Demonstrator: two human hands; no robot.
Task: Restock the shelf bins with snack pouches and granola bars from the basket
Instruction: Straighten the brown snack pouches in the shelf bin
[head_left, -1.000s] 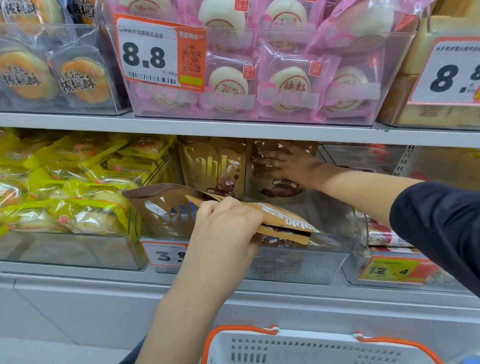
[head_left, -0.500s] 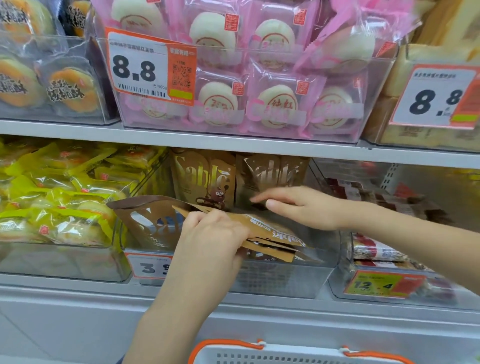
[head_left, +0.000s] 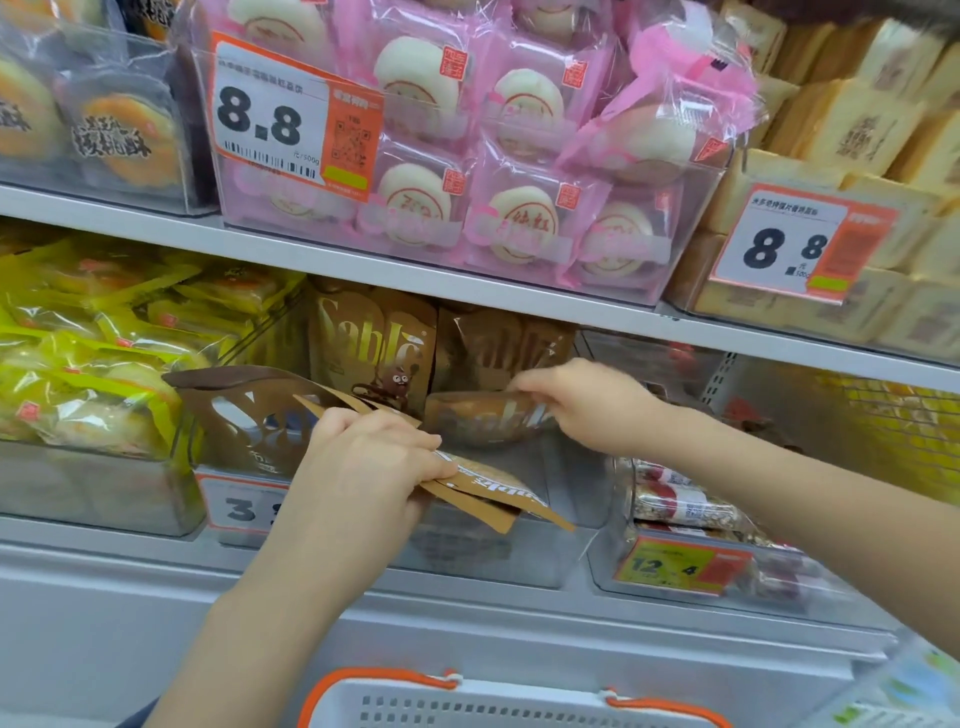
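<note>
Several flat brown pouches (head_left: 483, 493) with white lettering are gripped by the left hand (head_left: 363, 467); another brown pouch (head_left: 483, 421) is pinched by the right hand (head_left: 587, 405).

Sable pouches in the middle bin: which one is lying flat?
The pouch gripped by the right hand; the two behind stand upright.
</note>
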